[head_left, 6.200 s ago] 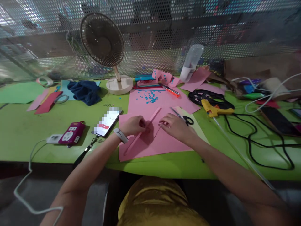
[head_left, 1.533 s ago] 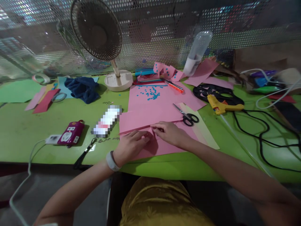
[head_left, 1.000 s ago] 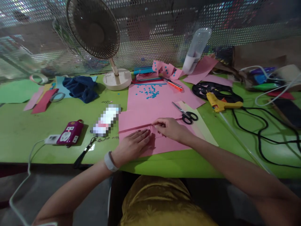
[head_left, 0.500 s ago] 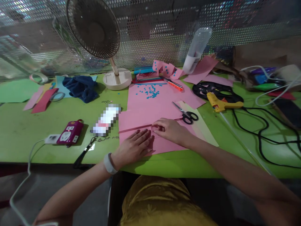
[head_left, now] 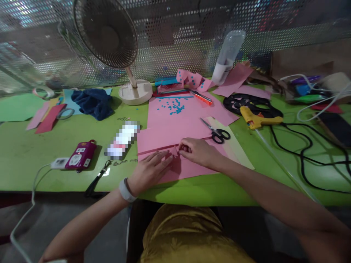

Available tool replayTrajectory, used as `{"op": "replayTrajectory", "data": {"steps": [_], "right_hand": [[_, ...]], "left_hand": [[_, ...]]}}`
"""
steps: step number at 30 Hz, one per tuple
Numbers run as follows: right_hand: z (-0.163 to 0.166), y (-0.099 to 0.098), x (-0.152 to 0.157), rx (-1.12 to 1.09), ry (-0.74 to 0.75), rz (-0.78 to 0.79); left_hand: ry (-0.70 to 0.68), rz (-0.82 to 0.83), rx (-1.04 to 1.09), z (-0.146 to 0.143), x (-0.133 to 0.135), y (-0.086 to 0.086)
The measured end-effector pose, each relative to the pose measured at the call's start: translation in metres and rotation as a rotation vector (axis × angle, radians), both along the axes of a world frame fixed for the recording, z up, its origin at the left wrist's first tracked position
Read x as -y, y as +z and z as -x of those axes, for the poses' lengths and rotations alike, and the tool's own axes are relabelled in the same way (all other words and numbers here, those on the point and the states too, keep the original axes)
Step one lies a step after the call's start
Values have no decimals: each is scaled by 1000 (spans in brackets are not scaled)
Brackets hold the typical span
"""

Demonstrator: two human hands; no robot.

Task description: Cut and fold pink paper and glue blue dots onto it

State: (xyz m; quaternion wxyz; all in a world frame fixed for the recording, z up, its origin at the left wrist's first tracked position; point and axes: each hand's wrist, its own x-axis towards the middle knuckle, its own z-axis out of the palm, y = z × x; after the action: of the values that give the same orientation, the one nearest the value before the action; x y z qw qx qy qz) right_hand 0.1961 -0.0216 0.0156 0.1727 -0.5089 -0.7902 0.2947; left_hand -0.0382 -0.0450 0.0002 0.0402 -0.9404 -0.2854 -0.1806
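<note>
Dim scene, soft detail, shadow on pink paper [head_left: 192, 170], phone screen [head_left: 124, 138] bright, pixelated

a perforated metal screen [head_left: 170, 40] stands behind a lime-green table [head_left: 24, 153] — light shows through its holes, brightest at upper left — and the grey floor [head_left: 109, 241] below lies in shadow.

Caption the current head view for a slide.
Left hand and right hand at pink paper, scissors and glue gun to the right, green table beneath.

green table [head_left: 22, 153], pink paper [head_left: 161, 138] (fan [head_left: 135, 94] too)
</note>
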Motion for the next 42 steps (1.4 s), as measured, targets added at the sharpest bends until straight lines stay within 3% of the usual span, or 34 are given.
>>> {"op": "replayTrajectory", "data": {"steps": [8,16,26,33,42], "right_hand": [[6,7,7,-46,-101,100],[10,-4,10,5,-155,66],[11,-4,12,25,-155,61],[10,-2,13,20,-154,73],[9,-3,12,25,-143,72]], "left_hand": [[229,308,197,-7,-8,9],[336,527,285,-17,-15,11],[385,457,96,-26,-16,8],[441,416,-67,-33,-18,14],[504,374,-146,-37,-15,13]]}}
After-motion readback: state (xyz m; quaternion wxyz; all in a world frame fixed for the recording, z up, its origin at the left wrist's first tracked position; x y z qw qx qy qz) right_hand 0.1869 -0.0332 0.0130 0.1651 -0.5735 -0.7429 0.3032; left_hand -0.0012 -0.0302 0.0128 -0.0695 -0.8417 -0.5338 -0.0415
